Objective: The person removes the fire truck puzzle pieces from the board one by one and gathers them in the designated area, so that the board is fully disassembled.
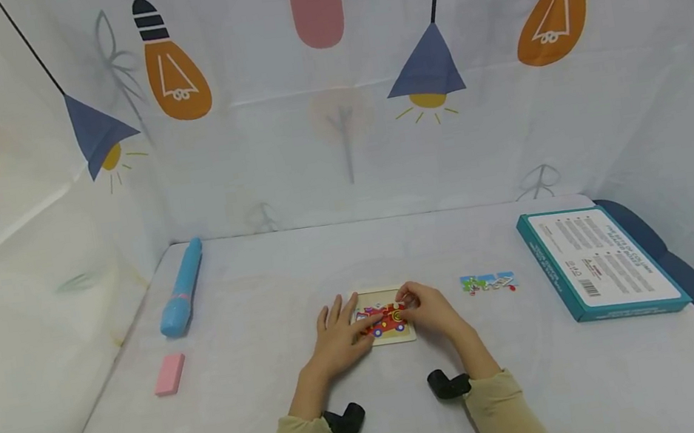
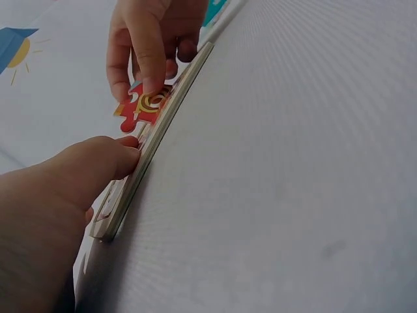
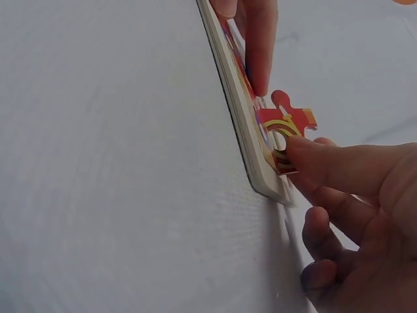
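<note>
A wooden puzzle board [image 1: 395, 338] with a red vehicle picture lies on the table in front of the person. The left hand [image 1: 339, 343] rests at its left side, fingers spread and straight, with the thumb and a finger touching the picture. Between thumb and fingers, the right hand [image 1: 431, 311] pinches a red puzzle piece [image 3: 294, 120] with yellow rings, tilted up over the board's right part. In the left wrist view the same puzzle piece [image 2: 140, 107] stands just beyond the left thumb.
To the right of the board lies a colourful puzzle strip [image 1: 489, 283], and farther right a teal-edged box [image 1: 603, 260]. A blue microphone-shaped object [image 1: 183, 289] and a pink block [image 1: 170, 374] lie on the left. A printed curtain [image 1: 284, 158] hangs behind the table.
</note>
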`<state>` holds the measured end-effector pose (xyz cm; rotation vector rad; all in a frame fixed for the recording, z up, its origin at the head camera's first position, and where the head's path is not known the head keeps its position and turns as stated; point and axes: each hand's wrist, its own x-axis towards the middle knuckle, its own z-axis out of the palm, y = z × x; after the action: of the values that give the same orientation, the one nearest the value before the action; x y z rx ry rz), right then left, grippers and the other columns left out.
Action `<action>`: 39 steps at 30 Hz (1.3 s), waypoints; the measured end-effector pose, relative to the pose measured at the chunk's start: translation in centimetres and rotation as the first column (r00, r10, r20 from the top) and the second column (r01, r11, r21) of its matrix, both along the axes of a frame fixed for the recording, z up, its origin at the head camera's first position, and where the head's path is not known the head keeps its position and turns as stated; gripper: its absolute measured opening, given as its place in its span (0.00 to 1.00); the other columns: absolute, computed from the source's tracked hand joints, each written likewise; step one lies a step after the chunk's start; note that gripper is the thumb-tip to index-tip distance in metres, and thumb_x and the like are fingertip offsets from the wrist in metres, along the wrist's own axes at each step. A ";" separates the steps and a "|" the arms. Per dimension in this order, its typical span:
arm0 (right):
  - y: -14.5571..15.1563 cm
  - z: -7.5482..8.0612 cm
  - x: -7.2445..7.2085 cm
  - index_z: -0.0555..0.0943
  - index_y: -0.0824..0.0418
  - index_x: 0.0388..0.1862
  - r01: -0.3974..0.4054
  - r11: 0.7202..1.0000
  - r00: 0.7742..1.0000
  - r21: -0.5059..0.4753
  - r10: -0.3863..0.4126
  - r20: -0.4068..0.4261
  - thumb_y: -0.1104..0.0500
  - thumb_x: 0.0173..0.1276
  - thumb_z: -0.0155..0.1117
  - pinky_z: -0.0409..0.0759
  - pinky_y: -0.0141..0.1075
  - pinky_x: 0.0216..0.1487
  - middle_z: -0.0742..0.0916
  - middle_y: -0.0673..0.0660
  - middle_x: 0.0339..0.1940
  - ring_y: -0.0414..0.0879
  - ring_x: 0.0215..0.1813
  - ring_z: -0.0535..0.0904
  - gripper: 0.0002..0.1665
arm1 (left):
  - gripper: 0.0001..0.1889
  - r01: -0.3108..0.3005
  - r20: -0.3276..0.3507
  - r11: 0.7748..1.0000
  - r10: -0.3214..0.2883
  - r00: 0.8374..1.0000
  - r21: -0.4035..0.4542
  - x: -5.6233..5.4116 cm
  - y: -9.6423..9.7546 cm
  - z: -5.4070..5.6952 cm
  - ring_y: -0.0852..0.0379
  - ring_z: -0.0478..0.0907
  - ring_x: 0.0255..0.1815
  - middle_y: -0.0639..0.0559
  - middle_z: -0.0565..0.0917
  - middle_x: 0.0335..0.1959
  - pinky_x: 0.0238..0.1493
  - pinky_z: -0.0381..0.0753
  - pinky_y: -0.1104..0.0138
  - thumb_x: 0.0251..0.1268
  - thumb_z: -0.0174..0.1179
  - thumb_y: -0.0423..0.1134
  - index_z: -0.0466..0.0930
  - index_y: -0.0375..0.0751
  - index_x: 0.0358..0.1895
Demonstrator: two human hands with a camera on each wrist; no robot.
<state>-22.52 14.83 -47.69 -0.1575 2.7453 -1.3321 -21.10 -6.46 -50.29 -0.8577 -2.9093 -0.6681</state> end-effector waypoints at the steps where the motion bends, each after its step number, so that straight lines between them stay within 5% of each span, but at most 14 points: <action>1: 0.0 0.0 0.0 0.79 0.59 0.38 0.003 1.000 1.000 -0.003 -0.003 0.007 0.67 0.54 0.67 0.70 0.34 0.33 0.80 0.52 0.30 0.43 0.32 0.72 0.12 | 0.21 0.001 -0.001 1.000 -0.001 1.000 -0.002 0.0 0.0 0.0 0.37 0.45 0.72 0.44 0.56 0.72 0.66 0.42 0.42 0.63 0.52 0.50 0.74 0.60 0.60; 6: 0.1 -0.1 -0.1 0.81 0.59 0.39 0.013 1.000 0.999 0.008 -0.013 0.037 0.65 0.57 0.66 0.71 0.35 0.36 0.80 0.51 0.30 0.43 0.34 0.73 0.10 | 0.21 0.007 -0.003 1.000 -0.007 1.000 -0.005 -0.1 0.1 -0.2 0.37 0.45 0.72 0.44 0.56 0.72 0.66 0.41 0.42 0.63 0.53 0.49 0.74 0.60 0.60; 15: 0.1 -0.1 -0.1 0.82 0.60 0.38 0.029 1.000 0.999 -0.005 -0.029 0.039 0.64 0.57 0.66 0.72 0.36 0.38 0.82 0.51 0.30 0.43 0.34 0.75 0.09 | 0.14 0.077 0.077 0.983 -0.091 0.993 0.168 -0.2 0.8 0.3 0.38 0.42 0.73 0.46 0.58 0.71 0.66 0.38 0.42 0.59 0.56 0.44 0.81 0.55 0.49; 23: 0.2 -0.2 -0.1 0.81 0.61 0.37 -0.002 1.000 1.000 -0.005 0.002 0.016 0.65 0.56 0.65 0.70 0.34 0.34 0.81 0.51 0.27 0.43 0.31 0.73 0.08 | 0.19 0.143 0.107 0.989 -0.148 0.983 0.047 0.4 1.3 0.7 0.38 0.40 0.73 0.48 0.58 0.72 0.67 0.37 0.43 0.61 0.54 0.52 0.78 0.62 0.55; 39: 0.0 -0.4 -0.2 0.81 0.63 0.35 0.076 0.995 0.996 -0.061 -0.073 0.044 0.66 0.55 0.65 0.72 0.35 0.38 0.83 0.54 0.30 0.44 0.35 0.75 0.08 | 0.19 0.136 0.112 0.990 -0.138 0.984 0.029 0.5 1.3 0.6 0.40 0.40 0.73 0.49 0.57 0.72 0.68 0.39 0.44 0.60 0.54 0.52 0.77 0.63 0.56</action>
<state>-22.69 14.83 -48.07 -0.0313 2.7016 -1.4244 -20.60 -5.15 -49.67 -1.0595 -2.9568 -0.7813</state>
